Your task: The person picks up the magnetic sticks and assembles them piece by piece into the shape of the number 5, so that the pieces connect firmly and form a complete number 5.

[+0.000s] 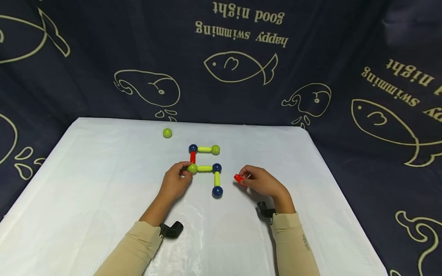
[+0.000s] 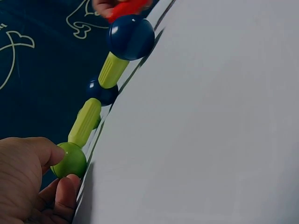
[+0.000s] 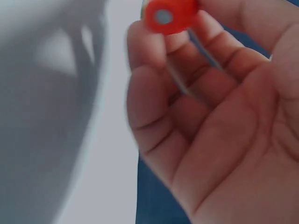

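A flat chain of magnetic rods and balls lies on the table. Its lower left corner is a green ball (image 1: pixel 192 168), which my left hand (image 1: pixel 176 181) pinches between thumb and fingers. From that ball a red rod (image 1: pixel 193 157) leads to the far navy ball (image 1: pixel 193 148), and a yellow-green rod (image 1: pixel 205 168) to the middle navy ball (image 1: pixel 216 168). Another rod (image 1: pixel 216 179) ends in the near navy ball (image 1: pixel 217 191). Right of the chain, my right hand (image 1: pixel 263 181) holds a loose red rod (image 1: pixel 240 179) by the fingertips; its grey end (image 3: pixel 162 17) shows in the right wrist view.
A single green ball (image 1: pixel 167 133) lies near the table's back edge. The chain's far arm ends in a green ball (image 1: pixel 215 149). A dark curtain (image 1: pixel 241 103) with fish drawings hangs behind the white table (image 1: pixel 103 172).
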Available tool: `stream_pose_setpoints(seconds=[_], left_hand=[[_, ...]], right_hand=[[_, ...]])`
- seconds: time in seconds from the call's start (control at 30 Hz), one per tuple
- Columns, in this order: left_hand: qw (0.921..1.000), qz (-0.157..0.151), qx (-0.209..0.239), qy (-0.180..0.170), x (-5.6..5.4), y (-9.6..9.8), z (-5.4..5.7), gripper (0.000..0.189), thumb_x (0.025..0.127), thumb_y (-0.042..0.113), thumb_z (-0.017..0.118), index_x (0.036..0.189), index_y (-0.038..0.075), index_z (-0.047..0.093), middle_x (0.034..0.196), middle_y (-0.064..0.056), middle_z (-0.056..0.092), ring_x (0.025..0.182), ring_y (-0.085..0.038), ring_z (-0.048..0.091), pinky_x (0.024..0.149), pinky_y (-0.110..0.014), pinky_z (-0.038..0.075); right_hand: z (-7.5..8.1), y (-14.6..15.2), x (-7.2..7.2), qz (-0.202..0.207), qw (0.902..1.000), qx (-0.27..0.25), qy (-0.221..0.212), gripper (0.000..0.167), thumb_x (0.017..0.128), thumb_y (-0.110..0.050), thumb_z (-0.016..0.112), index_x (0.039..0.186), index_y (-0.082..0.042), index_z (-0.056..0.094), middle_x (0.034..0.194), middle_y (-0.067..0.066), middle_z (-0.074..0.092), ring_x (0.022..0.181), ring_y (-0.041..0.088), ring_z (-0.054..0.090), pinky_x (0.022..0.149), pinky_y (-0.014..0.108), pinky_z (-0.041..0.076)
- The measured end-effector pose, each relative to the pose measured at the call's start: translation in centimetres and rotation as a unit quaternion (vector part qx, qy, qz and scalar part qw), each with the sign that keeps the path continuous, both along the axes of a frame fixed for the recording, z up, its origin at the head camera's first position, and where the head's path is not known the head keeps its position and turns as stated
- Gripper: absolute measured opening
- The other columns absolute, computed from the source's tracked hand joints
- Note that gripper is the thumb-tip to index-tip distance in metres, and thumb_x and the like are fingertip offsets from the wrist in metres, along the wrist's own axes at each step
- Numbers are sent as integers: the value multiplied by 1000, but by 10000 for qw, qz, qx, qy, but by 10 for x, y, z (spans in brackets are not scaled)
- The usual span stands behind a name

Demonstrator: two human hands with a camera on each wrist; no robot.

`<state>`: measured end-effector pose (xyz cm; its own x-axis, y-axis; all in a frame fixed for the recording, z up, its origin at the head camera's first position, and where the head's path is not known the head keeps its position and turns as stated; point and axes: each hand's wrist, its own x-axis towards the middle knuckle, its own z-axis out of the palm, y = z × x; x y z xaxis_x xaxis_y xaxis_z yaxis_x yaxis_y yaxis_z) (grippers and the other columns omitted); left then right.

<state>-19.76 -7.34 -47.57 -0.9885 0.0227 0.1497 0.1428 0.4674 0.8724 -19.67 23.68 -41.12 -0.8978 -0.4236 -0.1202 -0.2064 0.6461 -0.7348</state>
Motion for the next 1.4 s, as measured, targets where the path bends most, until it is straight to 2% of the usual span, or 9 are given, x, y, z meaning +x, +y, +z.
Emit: stream_pose_setpoints(seconds=[0.13, 0.27, 0.47, 0.67, 0.9, 1.4], left_hand=[[10000, -7, -8, 14, 0, -1, 0, 32, 92, 8, 64, 124, 4, 64, 101, -10, 62, 93, -23, 58, 80, -37, 47], [10000, 7, -25, 21, 0, -2, 0, 32, 92, 9, 65, 124, 4, 64, 100, -10, 62, 93, -23, 58, 81, -38, 47], [10000, 7, 28, -27, 0, -3, 0, 32, 92, 7, 65, 124, 5, 65, 101, -11, 62, 94, -24, 58, 82, -38, 47], [10000, 21, 24, -14, 1, -2, 0, 32, 91, 7, 66, 123, 4, 65, 102, -12, 62, 94, -25, 58, 83, -39, 47], [10000, 23, 49, 4, 1, -2, 2, 32, 91, 8, 66, 123, 5, 65, 101, -11, 62, 93, -24, 58, 82, -39, 47], [10000, -1, 83, 26, -1, -1, -1, 32, 91, 8, 65, 123, 5, 66, 101, -10, 62, 93, -24, 58, 82, -38, 47]], right_hand=[[2, -17, 0, 152, 9991, -391, 13, 10, 95, -9, 65, 105, -12, 65, 91, 3, 69, 83, 22, 63, 72, 37, 49], [1, -35, 2, 346, 9977, -566, 136, 12, 95, -9, 65, 106, -14, 65, 93, 0, 69, 85, 19, 62, 74, 37, 49], [-2, -58, 5, 551, 9957, -681, 311, 15, 95, -9, 65, 108, -16, 65, 99, -3, 67, 89, 17, 61, 74, 36, 50], [-6, -74, 7, 605, 9950, -659, 443, 15, 95, -10, 66, 109, -17, 65, 99, -6, 66, 90, 12, 62, 79, 34, 51], [-10, -83, 8, 691, 9937, -578, 665, 15, 94, -10, 68, 108, -14, 65, 96, -5, 67, 89, 11, 62, 80, 32, 51], [-15, -86, 9, 759, 9942, -358, 669, 13, 94, -11, 69, 105, -16, 65, 93, -7, 66, 87, 10, 60, 73, 30, 50]])
